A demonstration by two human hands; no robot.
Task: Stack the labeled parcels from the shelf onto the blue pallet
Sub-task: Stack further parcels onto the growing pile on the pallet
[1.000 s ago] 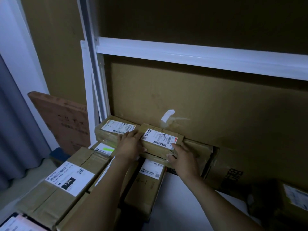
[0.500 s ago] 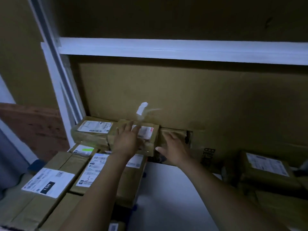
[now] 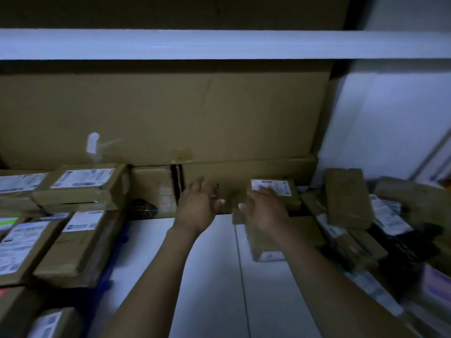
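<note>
Dim storage corner, cardboard sheet behind. Both hands are empty with fingers spread. The right hand has its fingertips over a labeled parcel, though contact is too blurry to call. The left hand is just beside. Other parcels sit left on the blue pallet.

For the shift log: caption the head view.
Left hand and right hand reach open toward a labeled parcel.

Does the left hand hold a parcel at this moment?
No, the left hand is open with straight fingers and nothing in it, in front of a large brown carton.
</note>
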